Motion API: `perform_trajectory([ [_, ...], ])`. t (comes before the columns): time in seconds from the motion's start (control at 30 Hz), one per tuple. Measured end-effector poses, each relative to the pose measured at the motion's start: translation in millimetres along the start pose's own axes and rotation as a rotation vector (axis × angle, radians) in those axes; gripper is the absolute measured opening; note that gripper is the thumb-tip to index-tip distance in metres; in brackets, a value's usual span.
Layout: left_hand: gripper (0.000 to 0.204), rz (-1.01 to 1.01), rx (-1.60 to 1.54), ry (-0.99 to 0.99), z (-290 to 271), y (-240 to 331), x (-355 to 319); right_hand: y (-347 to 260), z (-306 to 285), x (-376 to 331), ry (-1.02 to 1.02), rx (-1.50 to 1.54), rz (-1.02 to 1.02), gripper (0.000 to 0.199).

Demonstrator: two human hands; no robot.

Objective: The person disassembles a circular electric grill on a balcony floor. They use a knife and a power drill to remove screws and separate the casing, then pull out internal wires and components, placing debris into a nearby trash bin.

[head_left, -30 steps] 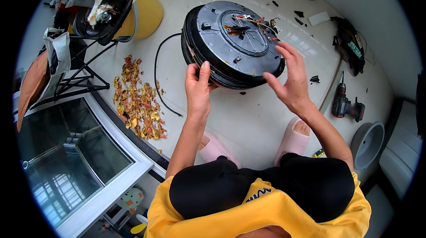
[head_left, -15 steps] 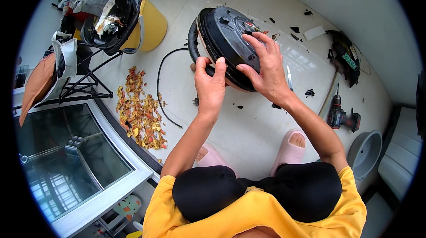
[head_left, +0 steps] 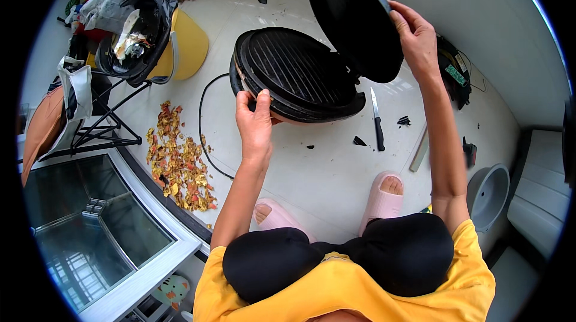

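Observation:
A round black electric griddle stands opened up in front of me. Dark ridges run across its lower plate (head_left: 294,67), and its smooth round lid (head_left: 354,25) is swung up at the right, joined to the base by a hinge. My left hand (head_left: 255,127) pinches the near left rim of the base, thumb on top and fingers underneath. With thumb and fingers, my right hand (head_left: 420,46) holds the raised lid by its right edge. The underside of the base is hidden. A black cord (head_left: 203,118) curves along the floor left of the griddle.
A black-handled knife (head_left: 378,127) lies on the floor beside broken black plastic bits (head_left: 404,121). Dry peelings (head_left: 180,160) are heaped at left, below a yellow bucket (head_left: 189,46). Rightward are a broken black casing with a green circuit board (head_left: 456,75) and a grey basin (head_left: 489,193).
The griddle was closed and tilted with its grey outer face up; now it is open, ridged plate showing. My right hand has moved up and right with the lid.

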State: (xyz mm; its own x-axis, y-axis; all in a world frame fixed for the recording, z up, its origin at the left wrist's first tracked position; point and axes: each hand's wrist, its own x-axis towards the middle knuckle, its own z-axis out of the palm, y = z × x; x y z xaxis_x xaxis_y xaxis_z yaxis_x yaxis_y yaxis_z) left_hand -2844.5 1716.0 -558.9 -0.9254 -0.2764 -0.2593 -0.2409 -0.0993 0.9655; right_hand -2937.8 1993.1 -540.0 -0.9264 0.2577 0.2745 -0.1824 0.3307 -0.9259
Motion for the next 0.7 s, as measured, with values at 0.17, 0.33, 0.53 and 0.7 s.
perform_trajectory([
  [0.17, 0.015, 0.012, -0.045, 0.019, -25, -17, 1, 21, -38, 4, 0.047, 0.104, 0.233, 0.041],
  [0.33, 0.011, -0.046, -0.135, 0.026, -43, -30, 4, 79, -67, 0, 0.157, -0.176, 0.120, 0.044],
  [0.53, 0.015, -0.107, -0.313, 0.075, -115, -56, 11, 148, -90, -39, 0.172, 0.319, 0.476, 0.041],
  [0.7, 0.024, -0.187, -0.380, 0.094, -155, -98, 9, 161, -88, -76, 0.183, 0.477, 0.538, 0.034],
])
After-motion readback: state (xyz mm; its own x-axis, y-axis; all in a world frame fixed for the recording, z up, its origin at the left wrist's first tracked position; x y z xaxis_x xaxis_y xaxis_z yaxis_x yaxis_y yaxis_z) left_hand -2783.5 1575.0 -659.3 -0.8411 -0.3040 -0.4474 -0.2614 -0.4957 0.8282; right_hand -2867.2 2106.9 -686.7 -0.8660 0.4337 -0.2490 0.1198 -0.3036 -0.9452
